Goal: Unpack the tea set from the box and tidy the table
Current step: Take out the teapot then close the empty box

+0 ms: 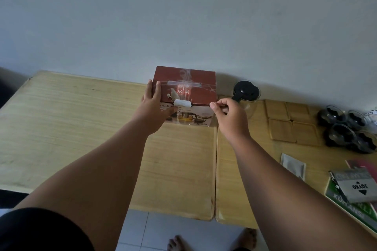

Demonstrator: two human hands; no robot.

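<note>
A dark red tea set box [195, 81] stands closed on the wooden table [81, 128] near the wall, with clear tape [183, 84] across its lid and a white label [182, 103] at the front edge. My left hand [152, 101] grips the box's left side, fingers on the side and thumb on the front. My right hand [228, 112] is at the box's right front corner, thumb and forefinger pinched together on what looks like the end of a tape strip. A glass teapot [246, 91] with a black lid stands just right of the box.
Wooden coasters [291, 122] lie in a block right of the teapot. Several glass cups with dark bases [346, 128] cluster at the far right. A white sachet [293, 166] and a stack of books [355, 187] lie at the right front. My bare feet [212, 240] show below the table edge.
</note>
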